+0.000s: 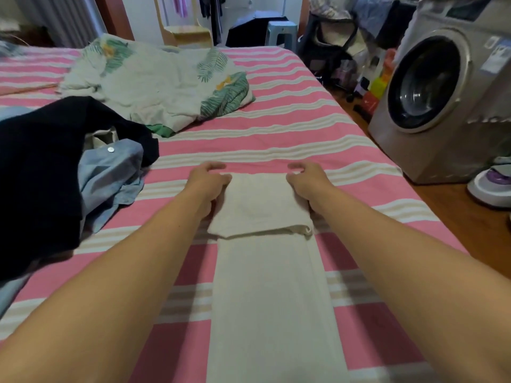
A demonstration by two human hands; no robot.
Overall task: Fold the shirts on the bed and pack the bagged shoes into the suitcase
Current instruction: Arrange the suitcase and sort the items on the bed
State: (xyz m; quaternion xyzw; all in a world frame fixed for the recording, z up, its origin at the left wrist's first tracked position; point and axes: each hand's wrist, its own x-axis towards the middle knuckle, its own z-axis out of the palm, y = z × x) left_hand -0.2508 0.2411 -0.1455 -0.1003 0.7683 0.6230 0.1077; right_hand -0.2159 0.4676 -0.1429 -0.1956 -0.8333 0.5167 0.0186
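Note:
A white shirt (265, 286) lies as a long narrow strip down the middle of the pink striped bed (290, 128), with its far end folded back over itself. My left hand (208, 183) grips the left side of that folded end, thumb on top of the cloth. On the right side of the fold my right hand (305, 183) grips it the same way. A black garment (38, 172) and a light blue shirt (110, 178) lie heaped at the left. No shoes or suitcase are in view.
A crumpled leaf-print quilt (154, 81) lies at the far side of the bed. A washing machine (442, 95) stands on the wooden floor to the right, with an iron (490, 186) near it. A stool (282, 31) and cluttered items stand beyond the bed.

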